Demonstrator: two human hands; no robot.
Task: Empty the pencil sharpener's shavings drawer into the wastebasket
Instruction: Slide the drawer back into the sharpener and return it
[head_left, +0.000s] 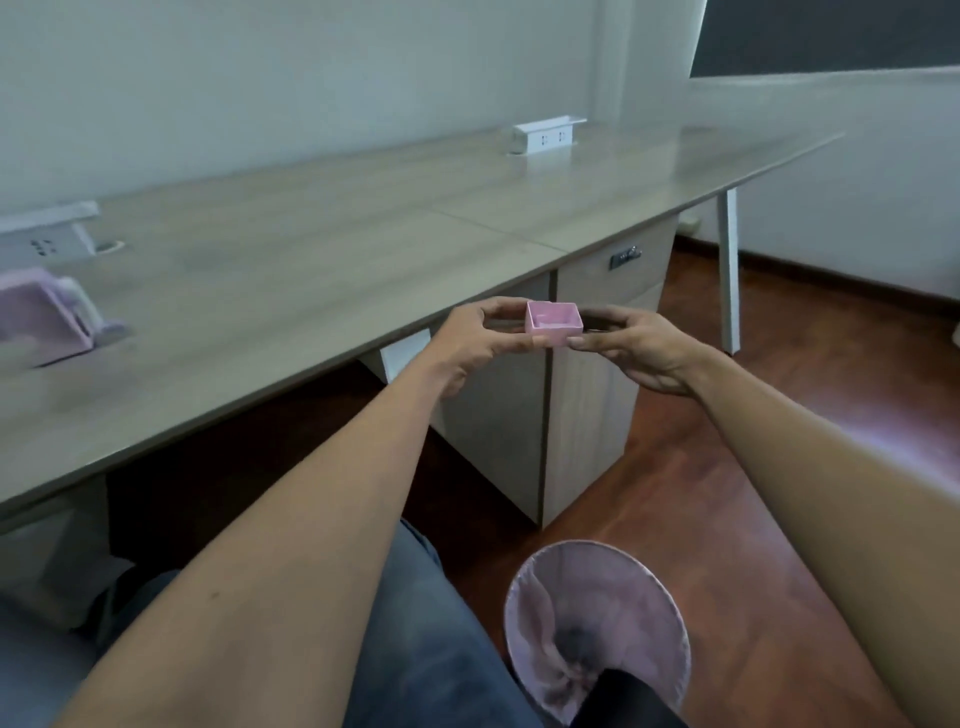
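drawer (553, 323): pink, upright, looks empty; I hold it mid-air off the desk's (311, 234) front edge
left hand (475, 343): pinching its left end
right hand (631, 348): pinching right end
wastebasket (597, 623): on floor, nearer me than the drawer
sharpener (47, 317): at desk's left edge
next: check corners, tip over the basket if anything remains

No text, label, brand, number or sign can be read anywhere. The white socket box (544, 136) on the desk (322, 218) shows only small dark marks (too blurred to tell whether they are lettering or outlets).
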